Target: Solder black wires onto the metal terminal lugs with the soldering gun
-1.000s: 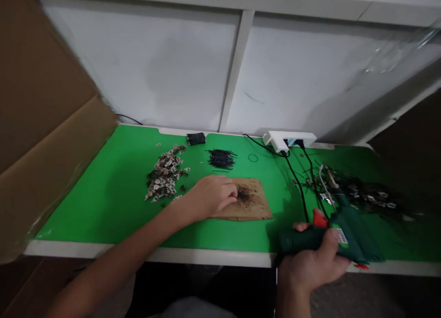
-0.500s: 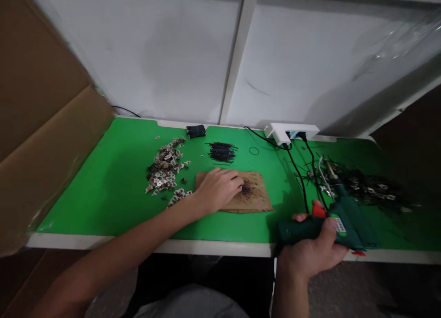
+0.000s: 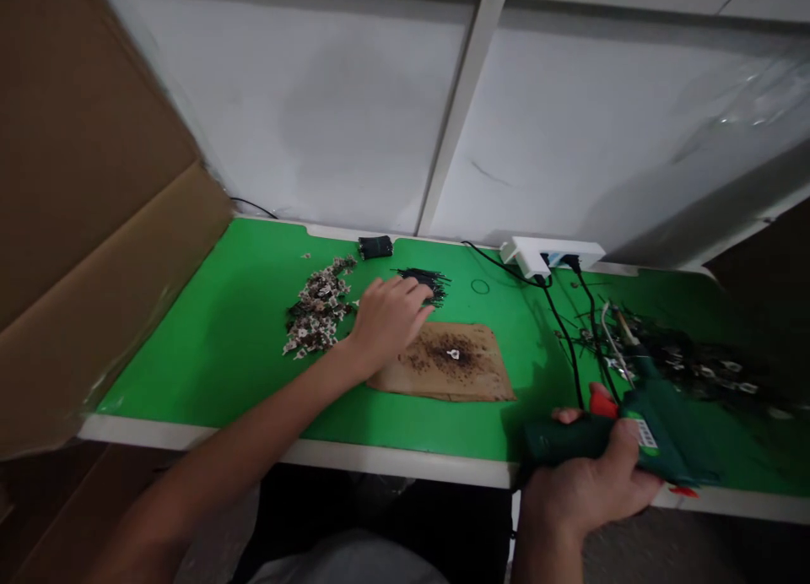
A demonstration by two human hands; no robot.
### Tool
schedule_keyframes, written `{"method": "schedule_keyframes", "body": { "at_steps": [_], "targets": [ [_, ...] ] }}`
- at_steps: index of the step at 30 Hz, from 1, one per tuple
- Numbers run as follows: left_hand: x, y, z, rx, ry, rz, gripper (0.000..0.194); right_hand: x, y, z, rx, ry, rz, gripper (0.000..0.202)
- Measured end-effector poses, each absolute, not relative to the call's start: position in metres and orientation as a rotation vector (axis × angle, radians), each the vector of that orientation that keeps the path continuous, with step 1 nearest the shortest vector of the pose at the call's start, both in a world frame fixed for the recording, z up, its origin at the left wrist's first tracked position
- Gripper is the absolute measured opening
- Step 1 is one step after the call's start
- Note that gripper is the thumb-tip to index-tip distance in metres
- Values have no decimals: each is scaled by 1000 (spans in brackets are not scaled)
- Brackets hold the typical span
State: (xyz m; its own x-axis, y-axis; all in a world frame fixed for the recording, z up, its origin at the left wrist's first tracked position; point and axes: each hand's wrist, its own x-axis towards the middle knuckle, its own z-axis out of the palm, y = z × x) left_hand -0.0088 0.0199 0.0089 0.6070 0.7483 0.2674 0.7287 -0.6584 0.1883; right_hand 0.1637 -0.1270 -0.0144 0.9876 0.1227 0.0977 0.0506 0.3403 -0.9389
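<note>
My left hand [image 3: 391,321] reaches over a pile of thin black wires [image 3: 436,282], its fingertips at the pile's near edge. Thumb and fingers are slightly apart, with nothing visible between them. Below it lies a scorched piece of brown cardboard [image 3: 468,381], bearing one small pale metal piece [image 3: 453,354] on its dark burnt spot. My right hand [image 3: 591,483] is wrapped around the handle of a dark green soldering gun [image 3: 658,432] with a red trigger. The gun's tip and thin feed tube point toward the back of the table.
Left of the cardboard is a heap of small metal pieces [image 3: 316,310]. A black bundle [image 3: 375,246] and a white power strip [image 3: 553,253] with plugged cords stand along the back. Wires joined with metal pieces [image 3: 696,356] are heaped at right. A cardboard wall [image 3: 145,255] borders the left.
My left hand has moved from the cardboard up to the black wires, uncovering the metal piece on the burnt spot. My right hand still holds the soldering gun; the view has shifted slightly.
</note>
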Motion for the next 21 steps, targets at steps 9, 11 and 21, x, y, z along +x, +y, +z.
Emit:
{"method": "schedule_keyframes", "body": {
  "at_steps": [9,11,21],
  "targets": [
    [-11,33,4,2972,1237,234,24,165,-127,-14,-1200,-142,40,38],
    [-9,31,5,3047,1206,202,24,165,-129,-14,-1193,-147,30,36],
    [-11,29,1,3136,1159,157,23,134,-183,-1,-1326,-369,237,29]
  ]
}}
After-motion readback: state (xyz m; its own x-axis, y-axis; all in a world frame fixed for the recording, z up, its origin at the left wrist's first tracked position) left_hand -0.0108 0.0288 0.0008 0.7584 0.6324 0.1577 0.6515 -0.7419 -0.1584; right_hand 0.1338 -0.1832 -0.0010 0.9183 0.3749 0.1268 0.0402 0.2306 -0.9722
